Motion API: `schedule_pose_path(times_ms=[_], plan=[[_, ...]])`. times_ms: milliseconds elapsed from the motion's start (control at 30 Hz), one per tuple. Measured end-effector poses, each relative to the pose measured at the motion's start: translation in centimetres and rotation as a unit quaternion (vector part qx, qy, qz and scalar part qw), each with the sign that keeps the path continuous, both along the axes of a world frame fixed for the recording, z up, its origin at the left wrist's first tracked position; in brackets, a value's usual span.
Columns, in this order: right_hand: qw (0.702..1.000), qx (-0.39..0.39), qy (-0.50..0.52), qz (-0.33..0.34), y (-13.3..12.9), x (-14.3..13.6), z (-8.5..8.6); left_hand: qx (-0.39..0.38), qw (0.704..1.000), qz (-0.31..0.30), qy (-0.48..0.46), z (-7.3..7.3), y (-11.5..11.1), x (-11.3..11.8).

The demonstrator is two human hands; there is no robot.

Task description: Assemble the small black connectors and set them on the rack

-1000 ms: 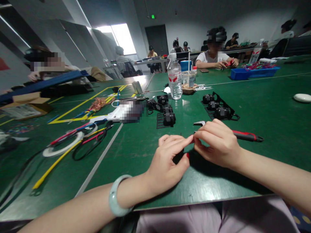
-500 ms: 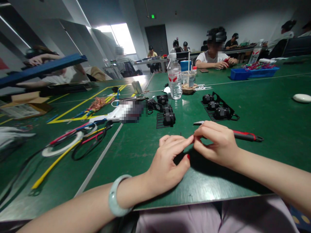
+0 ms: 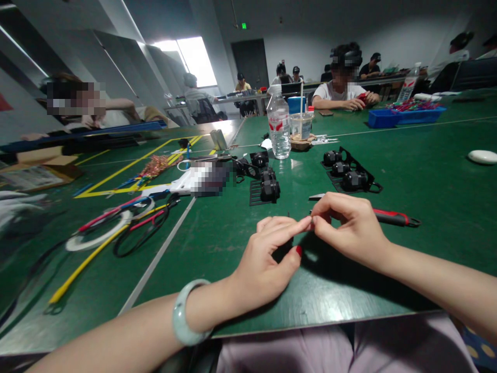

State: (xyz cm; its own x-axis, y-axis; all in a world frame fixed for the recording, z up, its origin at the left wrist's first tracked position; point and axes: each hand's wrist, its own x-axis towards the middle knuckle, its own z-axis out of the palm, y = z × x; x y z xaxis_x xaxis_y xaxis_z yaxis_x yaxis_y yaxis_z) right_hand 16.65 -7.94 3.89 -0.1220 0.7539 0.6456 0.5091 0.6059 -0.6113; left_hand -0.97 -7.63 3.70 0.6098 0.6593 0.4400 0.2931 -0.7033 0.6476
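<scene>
My left hand [image 3: 267, 259] rests low over the green table [image 3: 217, 233], its index finger stretched out and the thumb apart. That fingertip meets the pinched thumb and index finger of my right hand [image 3: 349, 228]. Whatever lies between the right fingertips is too small to make out. Behind the right hand lies a knife with a red and black handle [image 3: 396, 217]; its blade tip shows on the other side, and the middle is hidden. Farther off sit a black plate assembly [image 3: 351, 173] with rounded housings and a similar black assembly [image 3: 267, 184].
Beyond stand a water bottle [image 3: 279, 127] and a cup with a straw [image 3: 302, 127]. Coloured cables [image 3: 93, 254] and copper wire scraps [image 3: 157, 166] lie left. Blue trays [image 3: 406, 116] hold wires near a co-worker [image 3: 341, 88]; a cardboard box [image 3: 42, 168] sits far left.
My right hand has shifted slightly, its wrist turning while the fingertips stay pinched beside my left index finger. At far left a co-worker's blue bar has come down to table level.
</scene>
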Motion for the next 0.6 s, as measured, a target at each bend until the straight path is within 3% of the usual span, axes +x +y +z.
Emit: schedule_pose_path(times_ms=[600], plan=[[0.980, -0.123, 0.142, 0.065, -0.25, 0.08, -0.06, -0.101, 0.992, -0.038, -0.065, -0.13, 0.21, -0.10]])
